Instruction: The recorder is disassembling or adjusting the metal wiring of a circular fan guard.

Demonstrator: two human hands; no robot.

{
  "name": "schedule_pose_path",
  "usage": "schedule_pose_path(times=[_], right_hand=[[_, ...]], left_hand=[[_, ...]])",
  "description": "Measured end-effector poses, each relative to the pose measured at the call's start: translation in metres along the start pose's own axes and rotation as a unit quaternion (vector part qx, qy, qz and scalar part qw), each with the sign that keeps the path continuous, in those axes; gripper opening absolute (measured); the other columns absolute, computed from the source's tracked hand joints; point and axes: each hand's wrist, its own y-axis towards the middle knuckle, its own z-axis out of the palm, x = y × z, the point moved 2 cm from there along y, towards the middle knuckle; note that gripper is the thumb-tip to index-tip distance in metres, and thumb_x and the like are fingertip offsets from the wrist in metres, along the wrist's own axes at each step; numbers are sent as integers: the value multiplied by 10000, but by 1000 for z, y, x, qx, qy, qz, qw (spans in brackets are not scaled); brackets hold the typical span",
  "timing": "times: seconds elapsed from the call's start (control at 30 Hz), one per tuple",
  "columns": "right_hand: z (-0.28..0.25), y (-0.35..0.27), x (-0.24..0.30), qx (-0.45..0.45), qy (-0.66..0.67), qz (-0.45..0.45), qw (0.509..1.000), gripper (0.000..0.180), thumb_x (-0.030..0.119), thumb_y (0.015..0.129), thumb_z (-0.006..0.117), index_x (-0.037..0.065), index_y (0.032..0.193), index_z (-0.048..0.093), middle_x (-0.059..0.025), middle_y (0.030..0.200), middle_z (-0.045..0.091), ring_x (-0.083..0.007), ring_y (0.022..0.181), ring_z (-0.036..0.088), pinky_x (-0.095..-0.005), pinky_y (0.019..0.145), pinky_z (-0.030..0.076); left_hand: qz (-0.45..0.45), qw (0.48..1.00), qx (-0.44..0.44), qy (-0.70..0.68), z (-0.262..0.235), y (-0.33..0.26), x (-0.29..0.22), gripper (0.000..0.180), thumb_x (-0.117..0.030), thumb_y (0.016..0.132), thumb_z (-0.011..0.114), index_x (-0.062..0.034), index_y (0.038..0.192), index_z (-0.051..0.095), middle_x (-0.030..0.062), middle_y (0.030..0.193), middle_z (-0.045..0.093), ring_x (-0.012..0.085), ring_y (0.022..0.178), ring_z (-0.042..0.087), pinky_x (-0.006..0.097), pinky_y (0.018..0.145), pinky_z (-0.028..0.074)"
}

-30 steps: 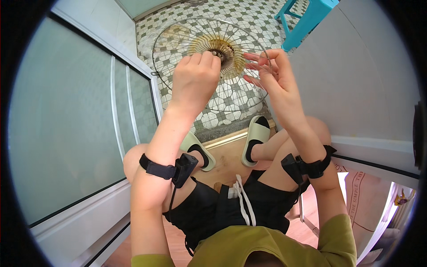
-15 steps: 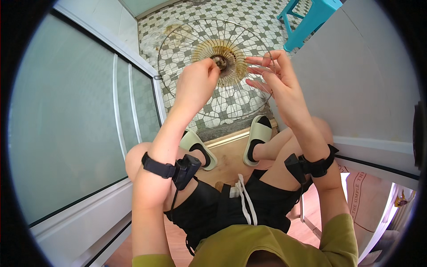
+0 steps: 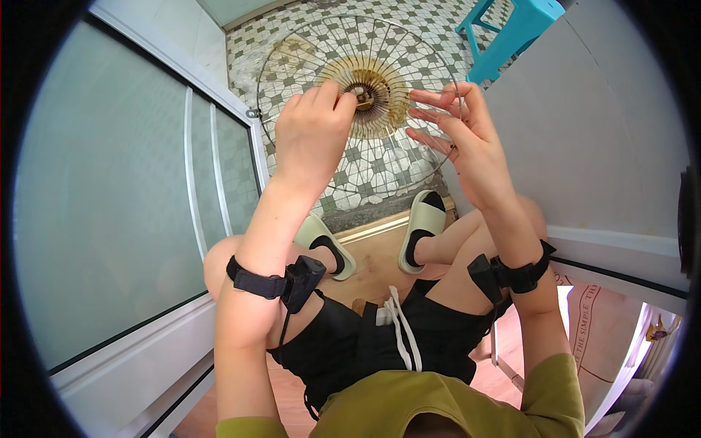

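Observation:
In front of me is a round wire fan guard (image 3: 395, 93) with thin spokes fanning out from its middle. Yellow-brown grime coats the wires around the centre. My right hand (image 3: 478, 146) grips the guard at its right rim, with fingers reaching in among the spokes. Close to the guard's centre, my left hand (image 3: 312, 135) is closed in a pinch. A small tan bit shows by its fingertips, but what it is cannot be made out. The fingers hide part of the inner spokes.
A frosted glass door (image 3: 124, 182) stands on the left and a grey panel (image 3: 599, 139) on the right. Beyond the guard lies a green-and-white tiled floor (image 3: 350, 171), with a blue plastic stool (image 3: 504, 40) at the far right. My slippered feet (image 3: 422, 226) rest by the sill.
My left hand has shifted slightly up and left near the guard's centre. The guard has tilted a little, its rim moving up and outward at the right, along with my right hand.

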Motion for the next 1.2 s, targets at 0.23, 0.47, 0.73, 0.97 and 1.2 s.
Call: schedule_pose_path(times=[0.23,0.47,0.73,0.97,1.2], right_hand=[[0,-1,3,1,25,4,1000,189,5,916,389,84,1088,396,-149,1183,521,-214,1066,538,-356,865,500],[-1,-3,2,10,26,7,1000,178,10,919,383,80,1082,400,-143,1186,521,-211,1068,539,-355,870,502],[1,-4,1,69,-21,-5,997,148,-2,911,355,70,1033,397,-139,1198,511,-191,1097,522,-348,884,490],[-3,-3,-2,47,-15,12,999,255,-43,867,375,58,1102,381,-210,1256,479,-269,1113,529,-390,892,502],[-5,-1,5,109,-77,9,991,503,-11,862,378,97,1352,417,-114,1213,495,-181,1067,514,-313,857,490]], left_hand=[[-7,999,20,-40,-2,1,-5,110,-35,666,595,-58,761,545,49,743,497,208,656,561,320,574,471],[25,995,-2,-94,2,3,-8,119,-36,667,596,-57,769,540,65,747,510,213,662,568,323,575,470],[-27,997,-7,-70,9,-2,-9,151,-52,741,665,-76,841,556,60,752,571,249,602,579,336,530,466],[1,998,-19,-53,5,10,-19,152,-47,722,569,-75,847,487,45,703,518,188,612,577,297,534,466],[24,999,-21,-31,-3,10,-18,184,-73,712,581,-79,891,539,28,716,559,189,678,569,292,586,463]])
